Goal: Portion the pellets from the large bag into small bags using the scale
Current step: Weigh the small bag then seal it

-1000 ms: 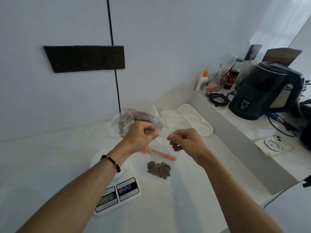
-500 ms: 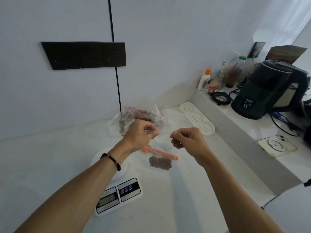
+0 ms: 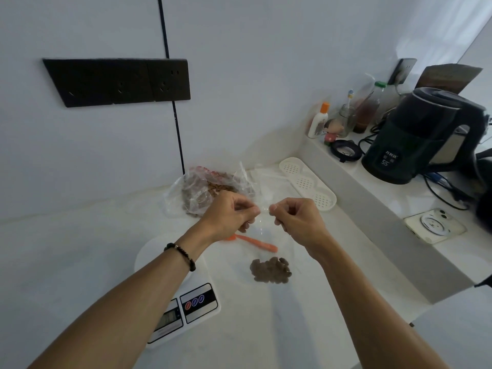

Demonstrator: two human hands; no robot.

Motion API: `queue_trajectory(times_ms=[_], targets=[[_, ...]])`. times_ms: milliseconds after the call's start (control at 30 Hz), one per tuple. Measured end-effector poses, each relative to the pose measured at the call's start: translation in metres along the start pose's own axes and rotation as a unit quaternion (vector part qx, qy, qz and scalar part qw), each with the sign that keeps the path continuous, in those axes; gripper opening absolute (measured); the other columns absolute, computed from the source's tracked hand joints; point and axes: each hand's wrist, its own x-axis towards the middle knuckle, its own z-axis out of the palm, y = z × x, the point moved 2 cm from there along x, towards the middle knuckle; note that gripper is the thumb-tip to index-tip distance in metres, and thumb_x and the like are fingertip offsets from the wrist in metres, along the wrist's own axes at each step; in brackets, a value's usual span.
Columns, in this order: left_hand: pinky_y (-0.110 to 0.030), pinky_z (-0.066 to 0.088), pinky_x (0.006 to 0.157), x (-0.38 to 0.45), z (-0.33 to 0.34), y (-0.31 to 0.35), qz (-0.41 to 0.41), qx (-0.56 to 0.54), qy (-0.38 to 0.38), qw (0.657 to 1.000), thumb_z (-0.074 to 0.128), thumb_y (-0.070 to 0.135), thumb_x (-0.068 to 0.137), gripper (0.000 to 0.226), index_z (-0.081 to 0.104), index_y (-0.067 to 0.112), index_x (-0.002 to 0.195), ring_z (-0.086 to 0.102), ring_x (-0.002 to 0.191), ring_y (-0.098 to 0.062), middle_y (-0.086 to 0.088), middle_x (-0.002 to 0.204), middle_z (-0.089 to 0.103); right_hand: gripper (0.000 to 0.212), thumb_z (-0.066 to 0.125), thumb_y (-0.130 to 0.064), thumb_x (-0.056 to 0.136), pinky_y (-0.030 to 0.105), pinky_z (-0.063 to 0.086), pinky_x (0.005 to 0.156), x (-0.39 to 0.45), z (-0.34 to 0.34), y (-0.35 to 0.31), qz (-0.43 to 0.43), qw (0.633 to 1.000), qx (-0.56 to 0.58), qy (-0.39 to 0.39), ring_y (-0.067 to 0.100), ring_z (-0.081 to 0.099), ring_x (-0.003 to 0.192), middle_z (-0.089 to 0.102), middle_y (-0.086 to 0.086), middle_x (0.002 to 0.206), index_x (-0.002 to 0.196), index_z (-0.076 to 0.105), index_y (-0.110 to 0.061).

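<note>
My left hand (image 3: 231, 213) and my right hand (image 3: 296, 218) are raised above the counter, each pinching the top edge of a clear small bag (image 3: 262, 242). The bag hangs between them, and a clump of brown pellets (image 3: 270, 270) sits at its bottom. Behind my left hand lies the large clear bag of pellets (image 3: 202, 191), crumpled and open against the wall. A white scale (image 3: 186, 307) with a round platform stands under my left forearm. An orange scoop (image 3: 255, 243) lies on the counter behind the small bag.
A white perforated tray (image 3: 308, 186) lies to the right of the large bag. On the raised ledge stand a dark kettle (image 3: 415, 134), bottles (image 3: 318, 121), cables and a phone (image 3: 435, 225). A black socket strip (image 3: 119, 81) is on the wall.
My two hands have come closer together along the small bag's top edge. The pellets in the bag hang a little lower in view.
</note>
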Motion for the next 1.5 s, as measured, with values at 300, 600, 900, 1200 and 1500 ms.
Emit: queue_trajectory(times_ms=[300,600,900,1200,1500], targets=[[-0.024,0.056,0.057,0.005,-0.007,-0.011,-0.025,-0.035,-0.008,0.999,0.058,0.005,0.095,0.02,0.068,0.0,0.079,0.065,0.056,-0.018,-0.014,0.068,0.068,0.022,0.068,-0.015,0.087,0.026,0.042,0.052,0.004,-0.004,0.01,0.018,0.996,0.09,0.015,0.016,0.046,0.055,0.067,0.007,0.071,0.073,0.07,0.001],[-0.024,0.054,0.06,0.013,-0.008,-0.017,0.0,-0.045,0.002,0.999,0.059,0.013,0.095,0.016,0.072,0.006,0.088,0.066,0.064,-0.015,-0.006,0.074,0.071,0.02,0.07,-0.014,0.087,0.023,0.043,0.053,0.01,0.002,0.009,0.014,0.996,0.071,0.049,0.007,0.047,0.05,0.065,0.001,0.063,0.071,0.071,-0.001],[-0.019,0.051,0.058,0.019,-0.003,-0.014,0.037,-0.009,0.011,0.999,0.059,0.015,0.096,0.017,0.071,0.011,0.084,0.063,0.06,-0.008,0.0,0.068,0.069,0.012,0.071,-0.019,0.086,0.019,0.045,0.055,0.015,0.006,-0.005,-0.017,1.0,0.014,0.017,0.003,0.054,0.053,0.07,0.002,0.069,0.077,0.076,-0.012],[-0.018,0.049,0.057,0.016,-0.012,-0.009,0.041,-0.009,0.077,0.996,0.057,0.011,0.096,0.018,0.069,0.002,0.086,0.056,0.056,-0.006,-0.004,0.066,0.064,0.015,0.068,-0.023,0.089,0.02,0.048,0.055,0.025,0.008,-0.009,-0.054,0.994,-0.047,-0.088,0.006,0.057,0.057,0.071,0.003,0.071,0.079,0.074,-0.014],[-0.023,0.053,0.078,-0.02,-0.079,-0.027,0.026,-0.047,0.119,0.991,0.065,0.015,0.092,0.012,0.065,0.006,0.098,0.069,0.085,-0.015,-0.009,0.09,0.071,0.024,0.064,-0.015,0.093,0.028,0.047,0.058,0.047,0.07,-0.059,-0.127,0.977,0.044,-0.164,0.017,0.053,0.056,0.059,0.009,0.062,0.076,0.069,0.001]])
